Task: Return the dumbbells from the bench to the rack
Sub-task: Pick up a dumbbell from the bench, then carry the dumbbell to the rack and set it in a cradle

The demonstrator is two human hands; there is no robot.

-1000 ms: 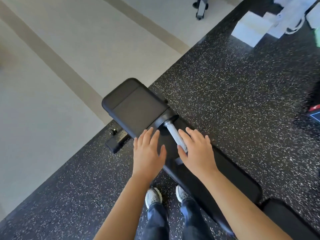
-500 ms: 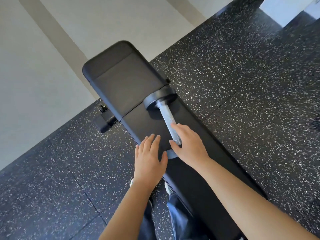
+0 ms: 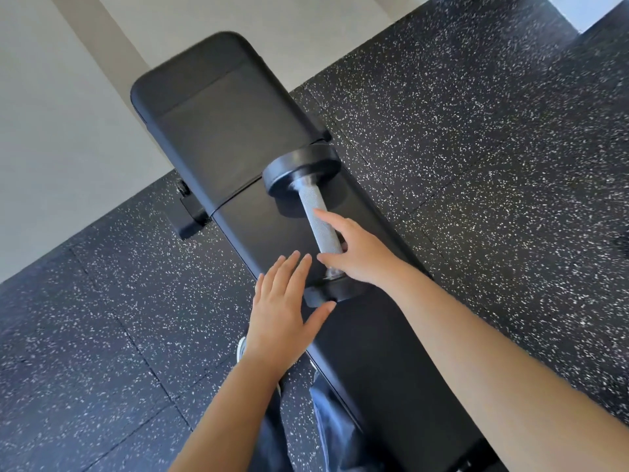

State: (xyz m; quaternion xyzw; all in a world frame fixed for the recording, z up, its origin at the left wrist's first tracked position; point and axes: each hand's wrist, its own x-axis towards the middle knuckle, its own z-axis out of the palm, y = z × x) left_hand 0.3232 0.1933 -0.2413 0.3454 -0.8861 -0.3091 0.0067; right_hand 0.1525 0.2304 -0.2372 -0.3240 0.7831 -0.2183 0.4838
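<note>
Black padded bench (image 3: 218,137), dumbbell (image 3: 318,216) lying on it, speckled rubber flooring (image 3: 476,148)

Our right hand (image 3: 360,257) covered the lower handle of the dumbbell (image 3: 311,199), so we couldn't tell its grip. The bench (image 3: 221,131) ran off the bottom edge; a shoe (image 3: 241,349) barely peeked past our left forearm (image 3: 235,407).
</note>
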